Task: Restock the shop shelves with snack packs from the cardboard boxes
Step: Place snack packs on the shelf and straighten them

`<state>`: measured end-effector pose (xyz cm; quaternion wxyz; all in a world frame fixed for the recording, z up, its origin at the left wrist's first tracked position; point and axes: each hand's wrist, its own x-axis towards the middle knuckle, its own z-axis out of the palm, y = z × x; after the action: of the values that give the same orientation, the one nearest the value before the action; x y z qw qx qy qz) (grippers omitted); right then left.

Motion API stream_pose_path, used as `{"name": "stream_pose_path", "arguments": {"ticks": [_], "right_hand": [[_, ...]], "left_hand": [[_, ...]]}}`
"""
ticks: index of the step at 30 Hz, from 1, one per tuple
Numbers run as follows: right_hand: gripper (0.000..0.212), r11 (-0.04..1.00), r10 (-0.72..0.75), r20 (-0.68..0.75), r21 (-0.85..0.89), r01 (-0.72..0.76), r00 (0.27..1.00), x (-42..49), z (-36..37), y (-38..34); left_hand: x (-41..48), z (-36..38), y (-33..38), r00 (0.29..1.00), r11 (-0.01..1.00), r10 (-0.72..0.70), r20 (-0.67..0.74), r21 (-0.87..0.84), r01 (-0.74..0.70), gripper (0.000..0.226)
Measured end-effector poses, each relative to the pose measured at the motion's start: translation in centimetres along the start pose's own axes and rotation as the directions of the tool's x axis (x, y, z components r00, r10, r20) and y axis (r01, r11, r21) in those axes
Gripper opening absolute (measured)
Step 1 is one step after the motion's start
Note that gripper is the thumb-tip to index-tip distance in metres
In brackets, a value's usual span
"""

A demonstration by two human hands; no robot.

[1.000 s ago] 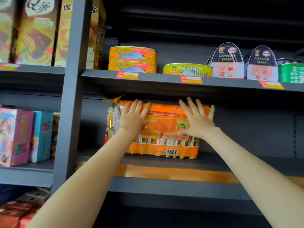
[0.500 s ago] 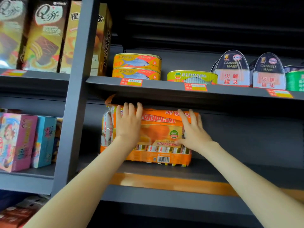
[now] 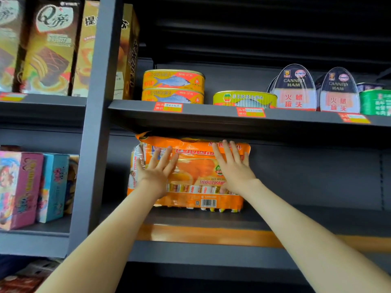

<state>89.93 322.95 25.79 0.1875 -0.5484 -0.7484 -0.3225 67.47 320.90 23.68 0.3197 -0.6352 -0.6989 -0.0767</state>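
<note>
A large orange snack pack (image 3: 196, 172) stands upright on the dark grey middle shelf (image 3: 296, 216), at its left end beside the upright post. Its crumpled top edge touches the underside of the shelf above. My left hand (image 3: 156, 172) lies flat on the pack's left front, fingers spread. My right hand (image 3: 232, 168) presses flat on its upper right front, fingers apart. Neither hand is wrapped around the pack. No cardboard box is in view.
The shelf above (image 3: 211, 112) carries yellow fish tins (image 3: 173, 86), a flat yellow tin (image 3: 245, 99), canned ham (image 3: 295, 88) and a green tin (image 3: 375, 102). The grey post (image 3: 95, 127) divides off the left bay with tall snack boxes (image 3: 50, 49) and pink and blue boxes (image 3: 31, 187).
The pack has slid left and deeper into the shelf with both palms on it. The view has moved closer and tilted slightly, and my fingers have spread a little.
</note>
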Motion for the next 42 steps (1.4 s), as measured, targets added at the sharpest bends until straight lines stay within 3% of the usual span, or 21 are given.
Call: {"name": "stream_pose_path", "arguments": {"ticks": [8,12,17,21,25,28,32,34,37,42], "right_hand": [[0.110,0.997,-0.037,-0.098,-0.071,0.030,0.994,-3.3,-1.3,-1.8],[0.092,0.994,-0.068,-0.099,0.077,0.076,0.993,-6.2,-2.9,-4.1],[0.062,0.951,-0.054,-0.208,0.288,0.114,0.977,-12.3,-5.2,-6.2],[0.049,0.870,-0.084,-0.268,0.450,0.202,0.960,-18.4,-4.8,-9.3],[0.041,0.754,-0.150,-0.274,0.590,0.289,0.950,-25.0,-2.6,-14.0],[0.038,0.653,-0.212,-0.254,0.681,0.330,0.944,-29.9,0.1,-18.9],[0.036,0.519,-0.366,-0.104,0.802,0.295,0.925,-36.1,3.4,-26.0],[0.038,0.484,-0.486,0.022,0.839,0.248,0.874,-38.7,4.8,-29.4],[0.045,0.463,-0.617,0.157,0.865,0.195,0.771,-41.8,6.9,-34.5],[0.048,0.530,-0.731,0.367,0.836,0.141,0.575,-45.8,12.1,-43.4]], "left_hand": [[-3.4,-1.9,0.9,0.990,0.979,0.060,-0.125,-0.186,-0.083,0.088],[-6.3,-3.9,1.5,0.987,0.955,0.041,-0.156,-0.283,-0.084,0.077],[-12.6,-5.0,2.8,0.959,0.907,-0.020,-0.282,-0.408,-0.101,0.057],[-19.9,-3.3,3.5,0.917,0.851,-0.006,-0.399,-0.484,-0.205,0.044],[-29.2,0.2,3.1,0.915,0.842,-0.020,-0.402,-0.500,-0.202,0.040],[-37.2,4.2,1.9,0.962,0.853,-0.054,-0.266,-0.513,-0.094,0.036],[-48.4,10.6,-1.6,0.986,0.854,-0.130,0.109,-0.493,0.167,0.036],[-53.6,13.3,-3.8,0.934,0.840,-0.204,0.293,-0.437,0.320,0.037],[-60.2,16.7,-7.3,0.789,0.803,-0.316,0.527,-0.294,0.518,0.041],[-69.2,23.2,-11.6,0.561,0.773,-0.382,0.735,-0.079,0.629,0.047]]}}
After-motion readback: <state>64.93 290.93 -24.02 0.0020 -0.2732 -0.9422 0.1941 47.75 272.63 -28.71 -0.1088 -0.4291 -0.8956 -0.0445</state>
